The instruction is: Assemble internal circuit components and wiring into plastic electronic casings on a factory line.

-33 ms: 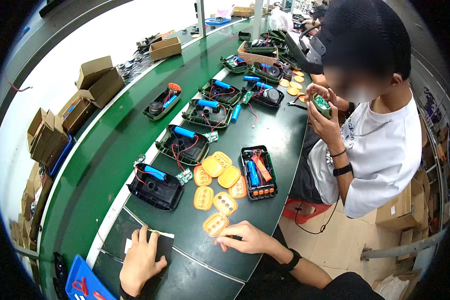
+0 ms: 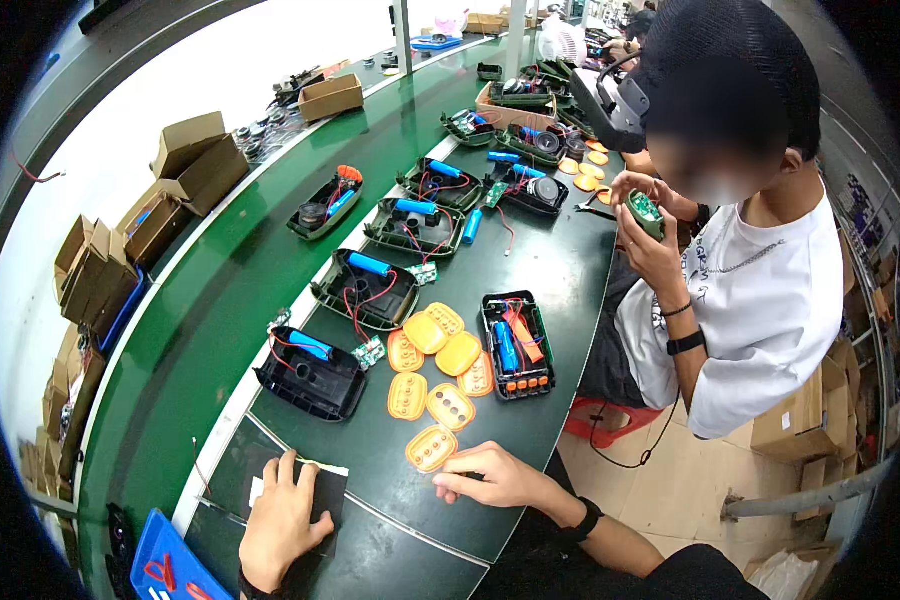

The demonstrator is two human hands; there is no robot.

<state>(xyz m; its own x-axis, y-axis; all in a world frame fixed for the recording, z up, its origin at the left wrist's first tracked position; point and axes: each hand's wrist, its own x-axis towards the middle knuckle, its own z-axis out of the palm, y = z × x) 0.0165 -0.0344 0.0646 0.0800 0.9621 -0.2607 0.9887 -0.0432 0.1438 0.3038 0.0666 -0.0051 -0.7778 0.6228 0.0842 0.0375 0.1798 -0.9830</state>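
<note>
Noted practically no change against the preceding view: no displacement seen on the bench (image 2: 410,520), only the slightest shift at the right hand (image 2: 490,475). Judged a brief pause or very fine handling rather than a fresh step. Found the left hand (image 2: 285,525) palm down, fingers spread, over a dark flat sheet (image 2: 333,495) with white paper (image 2: 256,490) at its edges; no grip seen. Found the right hand half curled, thumb and fingertips close together, just beside the nearest orange panel (image 2: 432,448); cannot tell whether touching it or pinching something small. Located that panel directly ahead of the right hand and well apart from the left. Recorded farther along: more orange panels (image 2: 458,355), between a black open case (image 2: 325,390) and a second case (image 2: 520,366) with orange buttons (image 2: 528,385).
</note>
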